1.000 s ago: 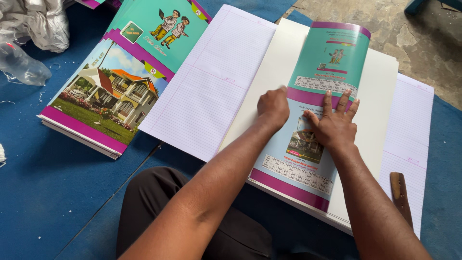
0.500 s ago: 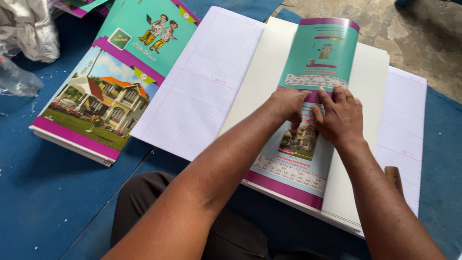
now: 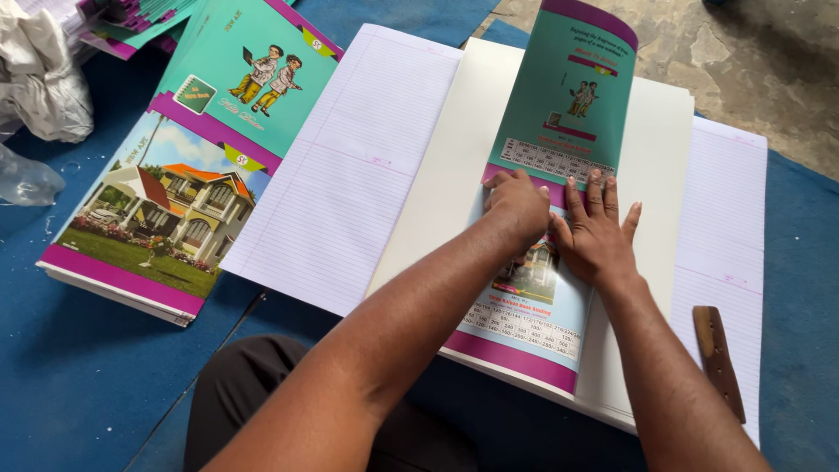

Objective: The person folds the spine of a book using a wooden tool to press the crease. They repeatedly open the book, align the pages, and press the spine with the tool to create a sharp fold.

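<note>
A printed teal, pale blue and magenta cover sheet lies on a stack of blank white sheets. Its far half curls up off the stack. My left hand presses down on the sheet's middle with the fingers curled. Right beside it my right hand lies flat on the sheet with its fingers spread. Neither hand holds anything.
Ruled paper sheets spread out under the white stack on both sides. A pile of printed covers with a house picture lies at the left. A brown wooden stick rests at the right. Crumpled plastic sits far left on the blue mat.
Both hands slid away from me along the cover sheet, from its near half up to its middle fold. The far half of the sheet still curls up.
</note>
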